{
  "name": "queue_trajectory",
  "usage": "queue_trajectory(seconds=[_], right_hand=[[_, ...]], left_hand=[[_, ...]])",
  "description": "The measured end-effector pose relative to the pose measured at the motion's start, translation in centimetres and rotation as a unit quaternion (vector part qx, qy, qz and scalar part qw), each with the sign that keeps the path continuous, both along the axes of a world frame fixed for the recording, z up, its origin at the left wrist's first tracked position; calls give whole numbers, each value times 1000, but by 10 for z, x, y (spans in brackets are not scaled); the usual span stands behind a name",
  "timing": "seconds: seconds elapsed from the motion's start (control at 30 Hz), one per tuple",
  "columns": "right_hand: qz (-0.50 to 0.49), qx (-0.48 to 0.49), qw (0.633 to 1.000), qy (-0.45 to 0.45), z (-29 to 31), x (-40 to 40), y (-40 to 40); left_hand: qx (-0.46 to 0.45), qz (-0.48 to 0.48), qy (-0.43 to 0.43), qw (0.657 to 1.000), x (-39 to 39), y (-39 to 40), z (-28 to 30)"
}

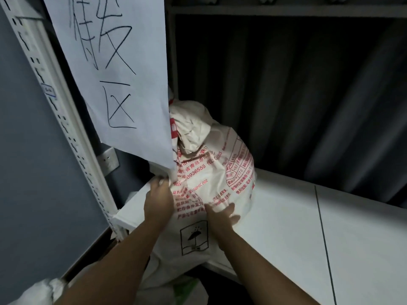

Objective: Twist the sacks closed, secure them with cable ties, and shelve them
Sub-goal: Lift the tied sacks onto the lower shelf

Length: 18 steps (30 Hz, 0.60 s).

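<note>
Right, both hands are on the sack (211, 172), a white one with red print, bulging and sitting on the white shelf (286, 216) toward the left end, its lower part hanging over the front edge at 6 o'clock. The left hand (158, 202) presses against the sack's 9 o'clock side, fingers reaching round it and partly hidden, so I cannot tell whether they pinch the fabric. The right hand (222, 213) lies flat on the front of the sack, fingers spread and pressing. The sack's gathered neck (174, 102) pokes up at 12 o'clock, half behind a hanging paper sign (114, 73) with handwritten black characters. At 9 o'clock stands the slotted white shelf post (66, 119), with a wall socket (109, 160) just beside it. Dark curtain folds (297, 95) fill the back.
</note>
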State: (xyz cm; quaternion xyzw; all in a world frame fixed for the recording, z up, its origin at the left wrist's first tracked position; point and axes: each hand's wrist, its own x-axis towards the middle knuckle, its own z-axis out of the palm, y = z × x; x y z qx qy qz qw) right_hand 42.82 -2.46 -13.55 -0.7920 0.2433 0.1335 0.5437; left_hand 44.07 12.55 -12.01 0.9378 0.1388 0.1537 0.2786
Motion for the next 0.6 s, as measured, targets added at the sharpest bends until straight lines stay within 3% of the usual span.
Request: queue_trajectory(seconds=[0.13, 0.33, 0.47, 0.6], right_hand=[[-28, 168, 985, -20, -2, 8, 13], [108, 358, 923, -88, 12, 29, 31], [176, 260, 941, -127, 7, 34, 47], [154, 87, 977, -120, 10, 30, 59]], left_hand=[[-20, 11, -36, 999, 2, 1, 4], [-21, -10, -17, 1000, 18, 21, 22], [-18, -69, 95, 993, 22, 42, 9], [-30, -46, 67, 996, 16, 38, 2]])
